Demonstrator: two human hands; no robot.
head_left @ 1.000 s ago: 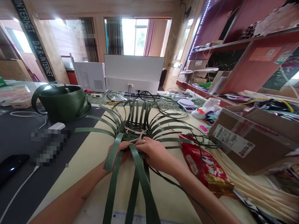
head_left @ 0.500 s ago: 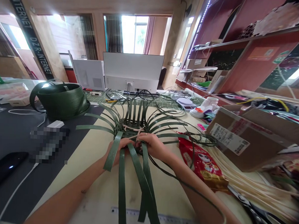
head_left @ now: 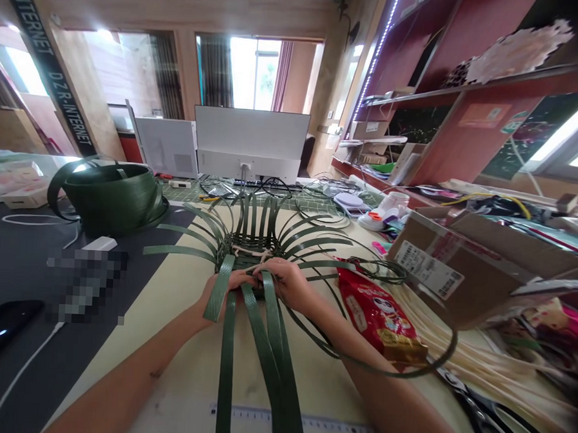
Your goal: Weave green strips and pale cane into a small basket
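Observation:
A partly woven basket point(head_left: 252, 245) of dark green strips sits in front of me, its loose strip ends fanning out at the back and both sides. Several long green strips point(head_left: 226, 375) hang from its near edge towards me. My left hand point(head_left: 221, 292) is closed on that near edge, with one short strip lying over it. Beside it, my right hand point(head_left: 288, 285) pinches among the strips at the same edge; its fingertips are partly hidden. A thin green strand point(head_left: 407, 374) loops from near my right hand over my right forearm.
A green coil of strip point(head_left: 110, 197) stands at left, beyond a phone point(head_left: 4, 331). On the right are a red snack bag point(head_left: 376, 311), scissors point(head_left: 477, 407), pale strands point(head_left: 438, 328) and an open cardboard box point(head_left: 442, 257). A ruler point(head_left: 249, 413) lies near me; monitors point(head_left: 252, 137) stand behind.
The thin strand's loop has swung out and up to the right. One hanging strip has shifted left along with my right hand. The whole view has moved slightly.

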